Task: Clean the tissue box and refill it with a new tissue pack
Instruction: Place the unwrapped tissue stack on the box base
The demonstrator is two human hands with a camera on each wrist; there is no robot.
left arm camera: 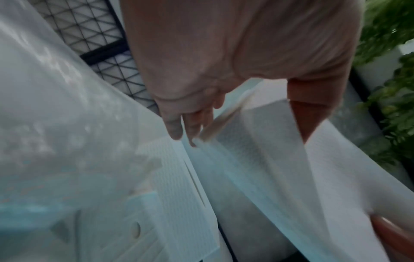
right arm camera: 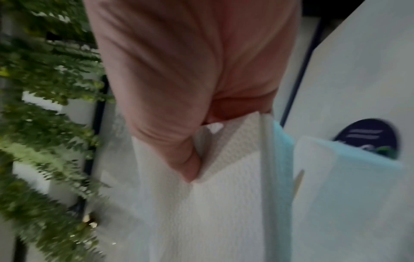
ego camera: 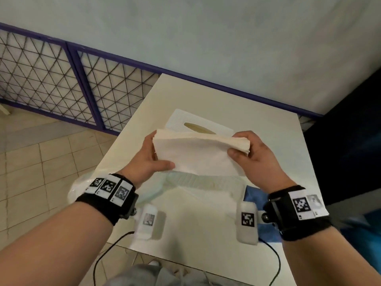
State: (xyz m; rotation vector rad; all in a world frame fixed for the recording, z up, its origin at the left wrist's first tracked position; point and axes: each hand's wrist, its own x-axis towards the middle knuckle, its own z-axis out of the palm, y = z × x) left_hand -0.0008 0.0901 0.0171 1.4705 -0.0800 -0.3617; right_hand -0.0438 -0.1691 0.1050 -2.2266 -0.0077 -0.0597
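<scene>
At the table's (ego camera: pixel 268 129) left edge we see a crumpled clear plastic wrapper (ego camera: pixel 77 187), likely the new pack's emptied sleeve. Our left hand (ego camera: pixel 151 159) grips the left end of the tissue stack (ego camera: pixel 198 153), thumb on top and fingers beneath; our right hand (ego camera: pixel 252 156) pinches its right end, so the stack hangs in the air above the table's middle. Beyond it, toward the far edge, lies the white tissue box lid (ego camera: pixel 198 122) with its oval slot, and under the stack, nearer us, sits what we take for the open box base (ego camera: pixel 206 182). A blue cloth (ego camera: pixel 254 195) lies by the right edge. We judge refilling is underway; next we need to square the stack and lower it level into the base.
</scene>
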